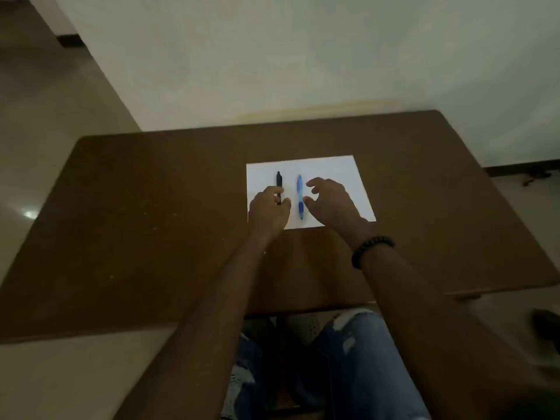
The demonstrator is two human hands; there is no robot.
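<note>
A white sheet of paper lies on a brown table. Two pens lie on the sheet, side by side and pointing away from me: a black pen on the left and a blue pen on the right. My left hand pinches the near end of the black pen between thumb and fingers. Just right of the blue pen hovers my right hand, its fingers spread and loosely curved, holding nothing. A dark bead bracelet sits on my right wrist.
The table stands against a pale wall. Light floor shows to the left and below the table's front edge. My knees in torn blue jeans are under the table. A dark object lies on the floor at right.
</note>
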